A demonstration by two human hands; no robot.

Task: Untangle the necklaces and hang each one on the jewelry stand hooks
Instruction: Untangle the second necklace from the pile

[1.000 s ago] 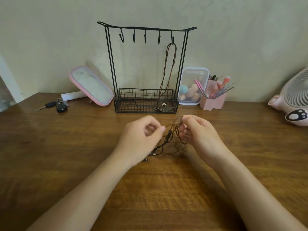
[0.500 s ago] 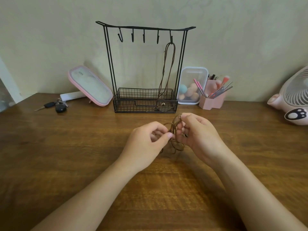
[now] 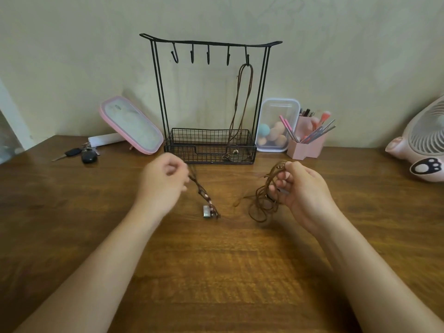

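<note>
A black wire jewelry stand [image 3: 210,43] with several hooks stands at the back of the wooden table [image 3: 216,272]. One brown cord necklace [image 3: 241,99] hangs from its rightmost hook, its pendant lying in the stand's basket. My left hand [image 3: 162,185] pinches a dark cord necklace [image 3: 204,199] whose silvery pendant dangles just above the table. My right hand [image 3: 304,191] grips a bunch of tangled brown cord necklaces [image 3: 260,200] that hang in loops. The two bundles are apart.
A pink-framed mirror [image 3: 131,124] leans left of the stand, with car keys [image 3: 80,153] beside it. Right of the stand are a clear box of sponges [image 3: 276,126] and a pink brush holder [image 3: 308,140]. A pink fan [image 3: 422,150] sits far right.
My hands were close together on one tangle. They have moved apart, the left drawing the dark necklace free to the left while the right keeps the brown bundle.
</note>
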